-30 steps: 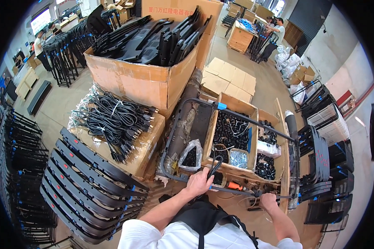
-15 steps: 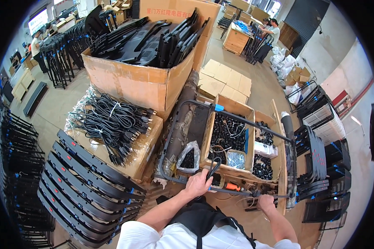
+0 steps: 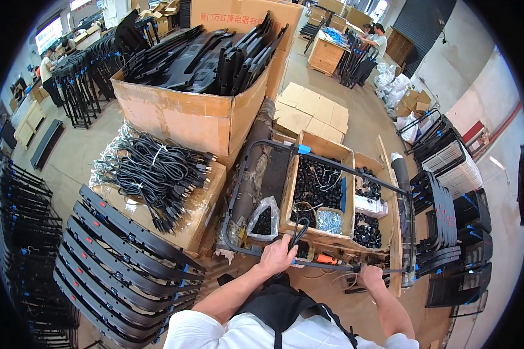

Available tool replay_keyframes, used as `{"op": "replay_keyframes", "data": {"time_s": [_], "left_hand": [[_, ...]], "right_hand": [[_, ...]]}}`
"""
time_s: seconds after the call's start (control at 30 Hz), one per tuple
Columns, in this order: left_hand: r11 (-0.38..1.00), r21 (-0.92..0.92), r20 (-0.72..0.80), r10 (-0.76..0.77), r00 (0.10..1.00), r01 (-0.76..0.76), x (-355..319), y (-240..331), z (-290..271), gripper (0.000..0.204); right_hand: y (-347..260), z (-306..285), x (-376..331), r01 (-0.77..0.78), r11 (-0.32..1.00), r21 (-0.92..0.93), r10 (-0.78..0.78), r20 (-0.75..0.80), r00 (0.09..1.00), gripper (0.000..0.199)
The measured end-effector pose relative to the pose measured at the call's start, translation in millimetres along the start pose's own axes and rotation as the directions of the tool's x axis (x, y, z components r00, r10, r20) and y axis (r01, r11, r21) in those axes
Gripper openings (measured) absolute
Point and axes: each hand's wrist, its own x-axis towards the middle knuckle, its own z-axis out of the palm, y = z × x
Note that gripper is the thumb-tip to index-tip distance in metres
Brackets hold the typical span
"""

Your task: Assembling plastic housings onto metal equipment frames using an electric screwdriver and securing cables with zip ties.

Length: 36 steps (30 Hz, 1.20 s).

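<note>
Hands on the black tube frame (image 3: 308, 152) now, the big bent-pipe rectangle lying across the open cartons in front of me. My left hand (image 3: 278, 256) is wrapped shut around the near rail, and there's a thin black loop (image 3: 297, 230) sticking up out of that fist, a strap or cable as far as I can tell. My right hand (image 3: 370, 278) is clamped on the same rail further along, fingers curled under it, close to the near right corner.

This frame reads as rigid steel tube: stiff, no give, probably moderate weight but awkward because it's wide. The finish looks smooth and painted, so it could slide in the palm. Two hands spread along one rail is the sensible hold; the far side with the blue clip (image 3: 304, 149) will want to swing or dip.

Under it, a cardboard box (image 3: 322, 145) full of small black plastic parts, a clear bag (image 3: 263, 218) of more beside it, and an orange-handled tool (image 3: 327, 260) just past my knuckles. To my left, bundled black power cords (image 3: 154, 174) heaped on a carton, then a fanned row of flat black panels (image 3: 128, 256) with blue tabs. Ahead, a large carton (image 3: 186, 119) stacked with long black mouldings.

Concrete floor, flattened cardboard (image 3: 311, 113) beyond the boxes, black racks on both sides. Other workers well off at the far ends.
</note>
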Motion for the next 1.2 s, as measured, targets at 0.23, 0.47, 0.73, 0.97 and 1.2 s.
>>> {"op": "replay_keyframes", "data": {"time_s": [0.23, 0.47, 0.73, 0.97, 1.2], "left_hand": [[1.0, 0.015, 0.008, -0.016, 1.0, 0.016, -2, 0, -2, 0.033], [1.0, 0.0, -0.019, -0.008, 1.0, 0.008, -2, -3, -3, 0.032], [0.921, -0.19, -0.183, 0.307, 0.934, -0.34, -21, 19, -10, 0.026], [0.84, -0.537, 0.14, 0.001, 0.99, 0.075, -44, 5, 12, 0.029], [0.715, -0.61, 0.403, -0.093, 0.911, 0.343, -61, 13, -4, 0.034]], "right_hand": [[-15, -3, -5, 0.187, 0.954, 0.232, -0.114, -0.297, 0.948, 0.037], [-29, 6, -2, -0.029, 0.908, 0.419, 0.151, -0.261, 0.954, 0.036], [-82, -58, 17, 0.126, 0.334, 0.934, -0.031, -0.123, 0.992, 0.069], [-144, -170, 38, 0.269, -0.729, 0.63, 0.022, -0.371, 0.929, 0.052], [-176, -200, 63, 0.005, -0.879, 0.477, -0.109, -0.21, 0.972, 0.033]]}}
